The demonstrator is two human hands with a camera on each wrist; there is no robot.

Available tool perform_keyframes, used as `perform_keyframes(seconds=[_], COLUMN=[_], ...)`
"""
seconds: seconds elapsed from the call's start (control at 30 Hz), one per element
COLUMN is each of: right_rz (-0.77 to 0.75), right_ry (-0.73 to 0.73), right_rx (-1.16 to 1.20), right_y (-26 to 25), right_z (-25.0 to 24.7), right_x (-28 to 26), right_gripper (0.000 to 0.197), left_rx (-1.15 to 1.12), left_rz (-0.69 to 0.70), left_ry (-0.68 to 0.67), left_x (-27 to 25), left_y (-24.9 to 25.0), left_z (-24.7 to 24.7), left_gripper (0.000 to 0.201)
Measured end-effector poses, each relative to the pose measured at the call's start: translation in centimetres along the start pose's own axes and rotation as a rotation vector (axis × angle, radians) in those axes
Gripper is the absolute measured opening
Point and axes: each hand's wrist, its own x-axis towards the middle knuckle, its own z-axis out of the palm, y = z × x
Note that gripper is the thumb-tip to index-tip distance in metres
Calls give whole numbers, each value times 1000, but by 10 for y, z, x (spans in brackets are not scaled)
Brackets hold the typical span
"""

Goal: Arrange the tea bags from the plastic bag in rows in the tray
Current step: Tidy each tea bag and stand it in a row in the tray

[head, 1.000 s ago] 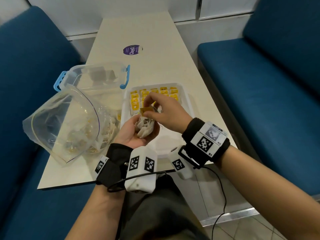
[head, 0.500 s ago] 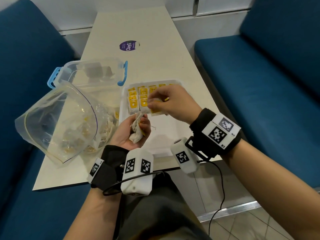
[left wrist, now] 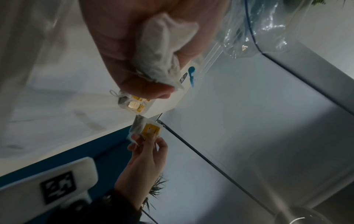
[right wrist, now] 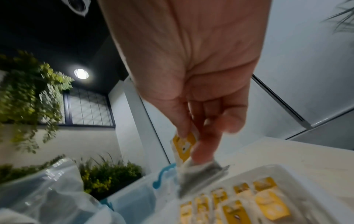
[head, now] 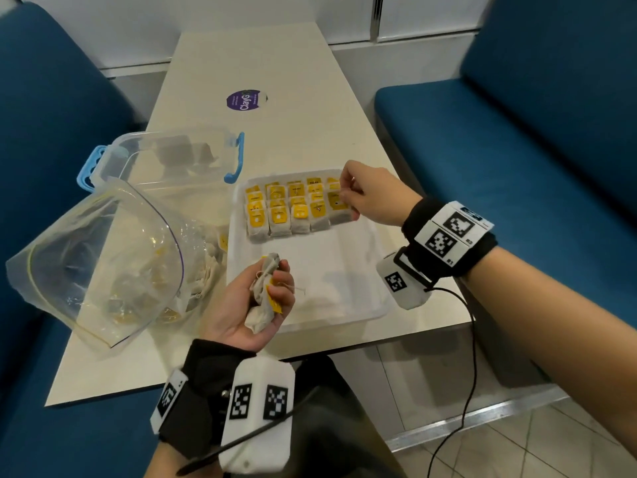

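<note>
A white tray [head: 339,270] lies on the table in front of me, with rows of yellow-tagged tea bags [head: 287,208] at its far end. My right hand [head: 345,197] pinches one tea bag [right wrist: 184,145] by its yellow tag at the right end of the rows, low over the tray [right wrist: 298,178]. My left hand [head: 272,289] hovers over the tray's near left part and grips a small bunch of tea bags [head: 263,298], which also show in the left wrist view [left wrist: 162,50]. The open clear plastic bag [head: 103,263], with more tea bags inside, lies left of the tray.
A clear plastic box with blue handles [head: 165,157] stands behind the plastic bag. A purple sticker [head: 245,100] marks the far part of the table. Blue bench seats [head: 517,160] flank the narrow table. A black cable hangs off my right wrist at the table's near edge.
My right hand drew one tea bag from the bunch in my left hand and carried it to the right end of the tray's rows. My left hand stayed over the tray's near left.
</note>
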Motion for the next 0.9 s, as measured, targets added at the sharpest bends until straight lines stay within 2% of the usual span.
perform_keyframes(seconds=[0.07,0.17,0.23,0.3,0.4,0.47,0.53,0.83,0.9], right_rz=[48,101,137,170,198,200,221,243,258], right_ry=[-48,-83,-124,-161,-155,-158,-185,-280,-300], right_rx=[-38,-63,-85,-134,-218,-271,-310,-400,-409], right_y=[7,15,18,19,19,19,20,20,23], right_z=[2,5,6,8,12,14,15,16,17], right_x=[8,18,23,29,38,44,49,65,69], right_gripper=[5,12,17,15,10,8,8,7,21], left_rx=[-6,-18,-2,22,28,12,10,20,40], left_rz=[-13,-21,-33,-15,-14,-27,-31,-17,-18], left_ry=[-19,-14,30,103,110,51,17,27,61], left_x=[1,3,4,4,4,4,3,7,7], left_y=[-3,-7,-10,-12,-14,-14,-15,-18,-20], left_z=[-2,-5,-4,-3,-2,-4,-4,-2,1], left_gripper=[45,45,38,20,21,40,47,41,34])
